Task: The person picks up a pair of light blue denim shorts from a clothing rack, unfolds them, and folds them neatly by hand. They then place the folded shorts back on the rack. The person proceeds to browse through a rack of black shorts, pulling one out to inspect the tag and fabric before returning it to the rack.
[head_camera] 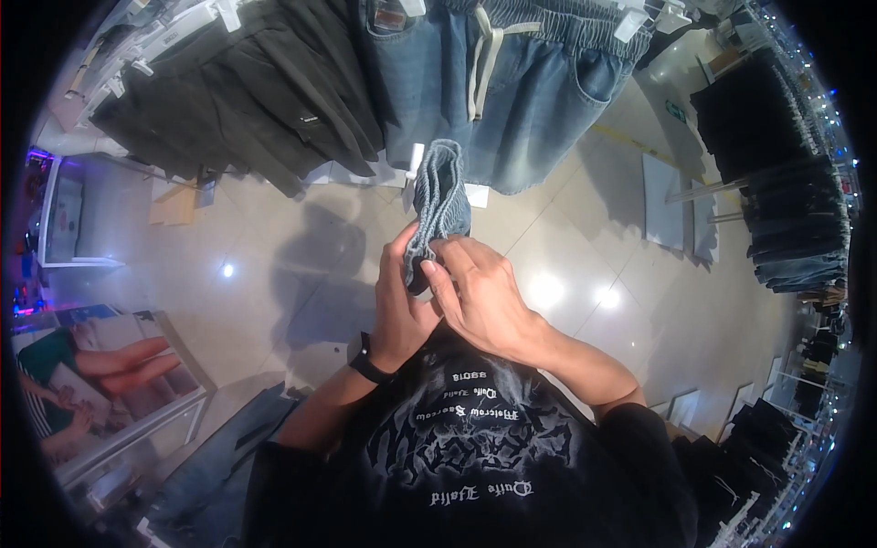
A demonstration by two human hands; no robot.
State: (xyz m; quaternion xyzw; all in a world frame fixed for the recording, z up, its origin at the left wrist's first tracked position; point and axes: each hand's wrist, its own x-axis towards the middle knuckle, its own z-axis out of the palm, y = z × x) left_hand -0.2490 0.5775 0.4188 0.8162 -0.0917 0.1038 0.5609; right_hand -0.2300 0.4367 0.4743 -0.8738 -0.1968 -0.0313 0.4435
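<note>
A blue denim garment with a gathered elastic waistband (438, 185) is bunched in front of my chest. My left hand (401, 301), with a black watch on the wrist, holds the waistband's near end from the left. On the right side of that same end, my right hand (479, 288) pinches the fabric between thumb and fingers. A white hanger clip (416, 159) shows at the waistband's upper left. Just beyond hang blue denim shorts (507, 103) with a cream drawstring, clipped at the waist, and dark grey shorts (246, 103) hang beside them.
Racks of dark trousers (747, 109) and folded-looking jeans (798, 226) line the right side. At the lower left stand a large picture panel (109, 383) and more denim (219, 466). Glossy floor tiles (562, 253) reflect the lights. A white-framed stand (51, 212) is at the far left.
</note>
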